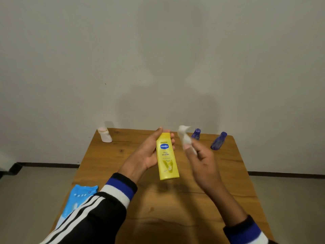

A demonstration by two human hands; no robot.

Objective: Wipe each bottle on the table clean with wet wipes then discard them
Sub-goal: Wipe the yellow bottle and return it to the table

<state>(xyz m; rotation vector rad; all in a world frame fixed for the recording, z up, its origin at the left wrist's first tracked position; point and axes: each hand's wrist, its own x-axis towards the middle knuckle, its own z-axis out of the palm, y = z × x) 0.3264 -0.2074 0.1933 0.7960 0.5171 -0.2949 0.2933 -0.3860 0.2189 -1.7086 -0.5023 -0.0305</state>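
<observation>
The striped black sleeve (88, 219) crosses the blue wet-wipe pack (77, 199) at the table's (158, 217) near left edge. Above the table, the left hand (149, 152) wraps the yellow Vaseline lotion bottle (167, 155); just right, the blurred right hand (202, 161) pinches a white wet wipe (183, 136). A white bottle (105, 135) and two blue bottles (196, 134) (218, 140) stand along the far edge

The tall yellow plastic lotion bottle (167, 155) in my left hand (149, 154) reads "Vaseline" on a blue badge, with "deep moisture" beneath it.
</observation>
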